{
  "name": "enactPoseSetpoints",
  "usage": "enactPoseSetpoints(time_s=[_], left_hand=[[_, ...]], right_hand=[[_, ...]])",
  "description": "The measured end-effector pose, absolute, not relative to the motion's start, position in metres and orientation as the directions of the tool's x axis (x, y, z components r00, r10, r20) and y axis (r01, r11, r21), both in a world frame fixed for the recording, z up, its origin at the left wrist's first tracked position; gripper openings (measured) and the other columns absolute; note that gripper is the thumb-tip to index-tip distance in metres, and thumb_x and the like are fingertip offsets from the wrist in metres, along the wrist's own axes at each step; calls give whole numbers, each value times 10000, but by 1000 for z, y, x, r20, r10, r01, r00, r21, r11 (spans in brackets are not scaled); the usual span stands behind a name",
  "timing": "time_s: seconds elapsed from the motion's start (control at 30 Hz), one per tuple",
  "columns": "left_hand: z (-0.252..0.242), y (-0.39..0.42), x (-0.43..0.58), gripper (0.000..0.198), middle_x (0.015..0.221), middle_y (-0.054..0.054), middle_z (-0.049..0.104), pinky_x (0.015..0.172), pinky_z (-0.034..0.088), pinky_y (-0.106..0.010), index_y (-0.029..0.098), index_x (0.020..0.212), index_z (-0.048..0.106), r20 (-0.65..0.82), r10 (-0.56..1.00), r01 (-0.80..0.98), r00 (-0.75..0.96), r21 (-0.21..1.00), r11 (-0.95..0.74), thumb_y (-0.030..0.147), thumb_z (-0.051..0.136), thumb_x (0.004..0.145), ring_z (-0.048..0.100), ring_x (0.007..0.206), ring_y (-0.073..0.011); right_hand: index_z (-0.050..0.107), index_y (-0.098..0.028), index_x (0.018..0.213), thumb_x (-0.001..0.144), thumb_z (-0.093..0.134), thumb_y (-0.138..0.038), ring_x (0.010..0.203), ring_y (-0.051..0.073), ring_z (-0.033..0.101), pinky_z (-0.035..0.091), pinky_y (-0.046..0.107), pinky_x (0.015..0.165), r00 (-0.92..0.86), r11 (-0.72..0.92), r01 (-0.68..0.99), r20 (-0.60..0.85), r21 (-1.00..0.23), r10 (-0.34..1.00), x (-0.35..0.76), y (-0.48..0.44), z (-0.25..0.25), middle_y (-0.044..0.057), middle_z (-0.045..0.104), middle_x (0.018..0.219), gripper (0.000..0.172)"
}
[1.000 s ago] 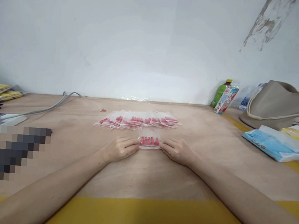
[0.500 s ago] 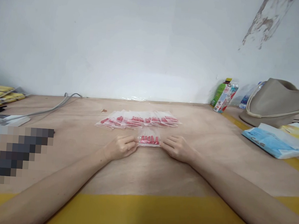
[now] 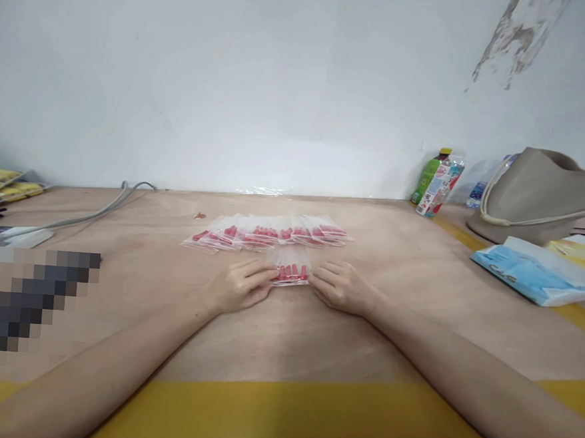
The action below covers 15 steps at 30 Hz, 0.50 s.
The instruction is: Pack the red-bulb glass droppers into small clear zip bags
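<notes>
A small clear plastic bag (image 3: 290, 255) with several short red pieces inside lies flat on the table in front of me. My left hand (image 3: 245, 284) pinches its left edge, fingertips lapping over the bag. On the opposite side, my right hand (image 3: 340, 286) has its fingers closed at the bag's right edge. Just beyond, a row of overlapping clear bags (image 3: 266, 232), also with red pieces in them, spreads from left to right. What exactly the red pieces are is too small to tell.
Drink bottles (image 3: 438, 182) lean near the wall at the right, beside a grey-brown bucket-like bag (image 3: 534, 196). A blue packet (image 3: 534, 272) lies in front of it. A grey cable (image 3: 97, 213) and yellow cloth (image 3: 4, 185) are at the left. Yellow tape (image 3: 279, 415) lines the front edge.
My left fingers have slid a little to the right over the bag's left edge, covering part of the red pieces. The right hand stays at its edge. The whole view has shifted slightly.
</notes>
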<state>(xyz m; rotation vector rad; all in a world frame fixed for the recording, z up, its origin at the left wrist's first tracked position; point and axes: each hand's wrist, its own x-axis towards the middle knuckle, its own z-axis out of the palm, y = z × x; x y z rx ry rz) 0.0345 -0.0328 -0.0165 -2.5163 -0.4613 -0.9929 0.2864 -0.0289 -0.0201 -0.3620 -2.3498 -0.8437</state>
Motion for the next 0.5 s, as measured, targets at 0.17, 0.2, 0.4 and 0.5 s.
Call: enactPoseSetpoints(time_s=[0.17, 0.2, 0.4, 0.5], left_hand=[[-18, -33, 65, 103, 892, -44, 676, 719, 530, -267, 169, 909, 606, 703, 93, 391, 705, -277, -878, 147, 542, 833, 639, 797, -146], [-18, -32, 69, 87, 873, -44, 678, 707, 528, -270, 165, 885, 607, 699, 77, 386, 711, -297, -873, 145, 540, 834, 639, 787, -148], [-18, -26, 75, 45, 815, -30, 687, 720, 508, -317, 159, 831, 593, 696, 14, 391, 718, -386, -835, 133, 563, 807, 635, 759, -158], [-18, -26, 74, 60, 795, -18, 685, 735, 501, -317, 168, 802, 586, 690, -12, 383, 723, -416, -824, 124, 546, 813, 634, 762, -150]], right_hand=[[554, -161, 668, 850, 450, -155, 599, 116, 445, 300, 278, 595, -730, 776, 477, 677, 413, 89, 274, -32, -20, 11, 551, 621, 210], [554, -162, 663, 849, 449, -158, 602, 117, 445, 297, 280, 600, -717, 771, 492, 691, 404, 95, 272, -33, -20, 12, 552, 620, 214], [555, -159, 645, 843, 451, -138, 637, 129, 454, 297, 286, 638, -687, 748, 535, 717, 393, 115, 267, -39, -19, 20, 560, 630, 225], [544, -157, 626, 844, 442, -117, 635, 130, 444, 294, 289, 641, -714, 736, 523, 692, 430, 103, 267, -40, -18, 17, 552, 621, 244]])
